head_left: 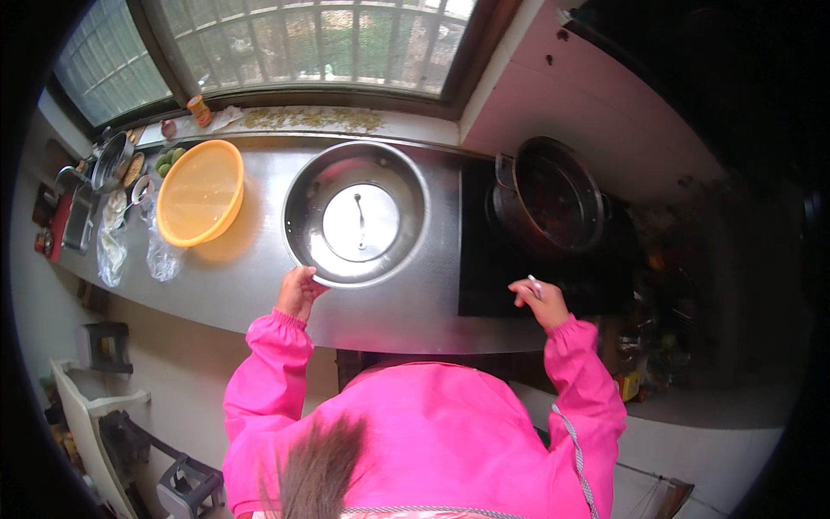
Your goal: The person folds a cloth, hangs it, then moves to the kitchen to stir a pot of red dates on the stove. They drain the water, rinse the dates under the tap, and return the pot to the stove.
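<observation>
My left hand grips the near-left rim of a wide, round stainless steel basin, its fingers closed over the edge. The basin rests on the metal counter. At its bottom shows a thin dark curved shape, like a handle; I cannot tell whether it is a separate piece. My right hand is closed over the front part of the black cooktop, with a small pale stick-like thing sticking up from the fingers. Behind that hand stands a deep dark pot with side handles; its contents are dark and unclear.
An orange plastic bowl stands tilted left of the basin on the steel counter. Clear plastic bags, green produce and a sink lie farther left. An orange-capped jar is on the windowsill. Stools stand lower left.
</observation>
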